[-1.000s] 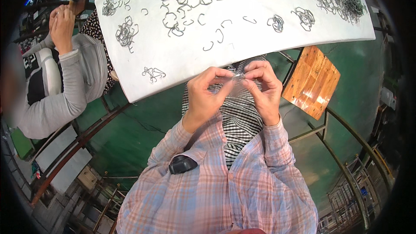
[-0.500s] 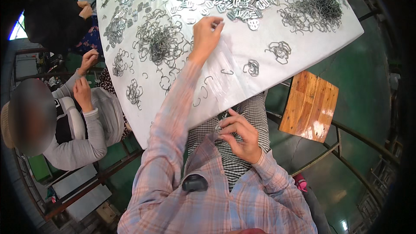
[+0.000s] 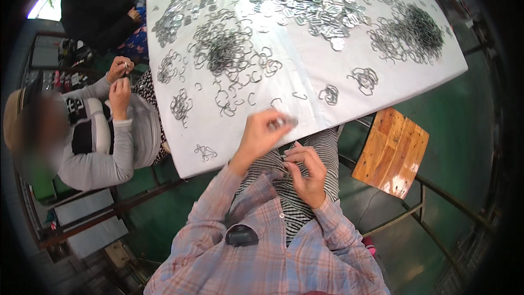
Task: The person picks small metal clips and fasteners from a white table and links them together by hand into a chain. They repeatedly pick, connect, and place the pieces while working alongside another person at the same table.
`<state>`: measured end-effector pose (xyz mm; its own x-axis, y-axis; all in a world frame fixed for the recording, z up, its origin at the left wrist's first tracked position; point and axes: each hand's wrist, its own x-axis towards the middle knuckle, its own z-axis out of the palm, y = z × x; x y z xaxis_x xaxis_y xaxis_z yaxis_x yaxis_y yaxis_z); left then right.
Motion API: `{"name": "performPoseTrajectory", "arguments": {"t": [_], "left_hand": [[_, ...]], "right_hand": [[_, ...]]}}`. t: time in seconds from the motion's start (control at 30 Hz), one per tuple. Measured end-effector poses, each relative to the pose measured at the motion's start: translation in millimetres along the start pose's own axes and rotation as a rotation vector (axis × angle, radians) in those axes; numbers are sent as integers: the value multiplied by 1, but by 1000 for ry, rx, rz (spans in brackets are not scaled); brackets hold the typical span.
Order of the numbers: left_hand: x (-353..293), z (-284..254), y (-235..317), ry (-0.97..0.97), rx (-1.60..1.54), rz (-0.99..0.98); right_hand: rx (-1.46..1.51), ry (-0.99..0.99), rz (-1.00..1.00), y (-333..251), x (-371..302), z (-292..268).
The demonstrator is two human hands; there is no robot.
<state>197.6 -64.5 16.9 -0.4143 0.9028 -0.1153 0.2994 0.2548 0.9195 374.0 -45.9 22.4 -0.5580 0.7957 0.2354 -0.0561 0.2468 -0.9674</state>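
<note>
Your left hand (image 3: 262, 134) pinches a small metal piece (image 3: 284, 123) at the near edge of the counter (image 3: 305, 93), centre frame. It looks light, stiff and slick, so grip its flat sides with your fingertips. Your right hand (image 3: 305, 172) curls over your lap, just below; whether it holds anything, you cannot tell.

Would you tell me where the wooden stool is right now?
In the head view the wooden stool stands at the person's right, just below the white table corner.
</note>
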Motion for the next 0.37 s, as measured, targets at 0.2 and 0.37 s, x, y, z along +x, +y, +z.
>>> {"name": "performPoseTrajectory", "arguments": {"t": [0.2,0.37], "left_hand": [[-85,-11,26,82,-60,-5],[-103,-18,28,125,-18,-9]], "right_hand": [[-59,-43,-9,0,-7,9],[-93,-81,-11,-4,-13,17]]}}
